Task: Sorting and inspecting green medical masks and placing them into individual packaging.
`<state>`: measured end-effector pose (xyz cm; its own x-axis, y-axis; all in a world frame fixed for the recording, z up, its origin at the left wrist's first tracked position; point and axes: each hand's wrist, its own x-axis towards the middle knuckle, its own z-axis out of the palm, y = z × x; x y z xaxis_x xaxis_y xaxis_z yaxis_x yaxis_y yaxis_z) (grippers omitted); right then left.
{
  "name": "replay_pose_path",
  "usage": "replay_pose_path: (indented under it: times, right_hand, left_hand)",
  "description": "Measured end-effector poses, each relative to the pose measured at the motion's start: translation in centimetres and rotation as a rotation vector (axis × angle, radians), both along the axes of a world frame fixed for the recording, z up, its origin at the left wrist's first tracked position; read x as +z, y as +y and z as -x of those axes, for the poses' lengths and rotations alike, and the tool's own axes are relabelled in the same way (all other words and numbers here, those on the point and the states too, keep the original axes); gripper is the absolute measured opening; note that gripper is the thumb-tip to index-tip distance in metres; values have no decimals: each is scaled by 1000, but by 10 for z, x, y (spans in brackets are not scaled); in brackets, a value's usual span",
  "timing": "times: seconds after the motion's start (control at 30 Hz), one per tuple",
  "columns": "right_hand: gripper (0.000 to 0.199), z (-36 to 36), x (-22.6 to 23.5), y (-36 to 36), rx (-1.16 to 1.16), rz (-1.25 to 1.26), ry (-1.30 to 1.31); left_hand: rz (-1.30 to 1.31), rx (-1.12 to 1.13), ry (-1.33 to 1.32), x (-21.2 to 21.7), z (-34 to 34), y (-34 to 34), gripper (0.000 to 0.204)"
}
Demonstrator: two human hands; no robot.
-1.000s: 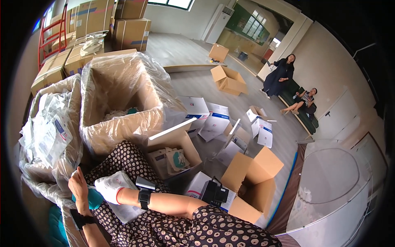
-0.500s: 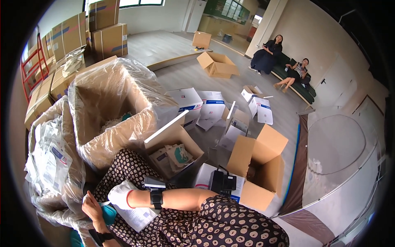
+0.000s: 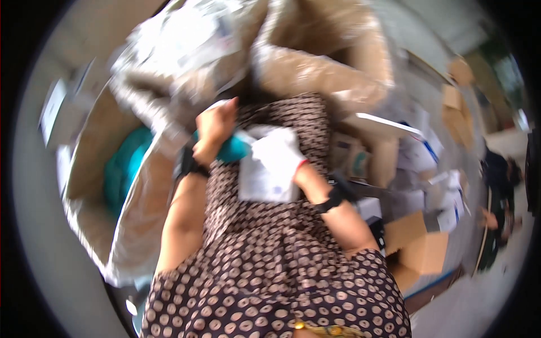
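Note:
My bare left hand (image 3: 216, 123) is closed at the upper edge of a small teal item (image 3: 232, 149) with a soft, rounded look; its exact kind is blurred. In a white glove with a red cuff, my right hand (image 3: 280, 153) meets the item's right edge, fingers closed together. Beneath the glove a flat white packet (image 3: 264, 187) lies on my patterned lap (image 3: 282, 242). Motion blur hides the fingertips of both hands.
Left of me a plastic-lined carton (image 3: 143, 211) holds larger teal pieces (image 3: 127, 169). Ahead stand a lined box of white packets (image 3: 186, 39) and another lined carton (image 3: 321, 70). At right are a small open box (image 3: 378, 160) and an open brown carton (image 3: 420, 248).
My view has swung left and down, bringing the lap and the left carton into sight. Both hands still work at the teal item, now nearer the middle of the view.

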<state>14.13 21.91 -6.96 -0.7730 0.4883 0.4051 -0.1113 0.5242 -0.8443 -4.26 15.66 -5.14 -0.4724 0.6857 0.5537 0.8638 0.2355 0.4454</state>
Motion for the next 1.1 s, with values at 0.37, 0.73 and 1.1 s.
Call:
replay_pose_path:
  times: [0.37,0.73,1.1]
  right_hand:
    - [18,11,36,-10,-77,-806,-655]
    - [21,52,44,7,95,88,132]
    - [12,31,86,-58,115,257,23]
  left_hand:
    - [-34,-53,-377,-3,10,-31,51]
    - [-20,-229,-235,14,6,-30,37]
    - [79,232,-167,-19,30,-22,47]
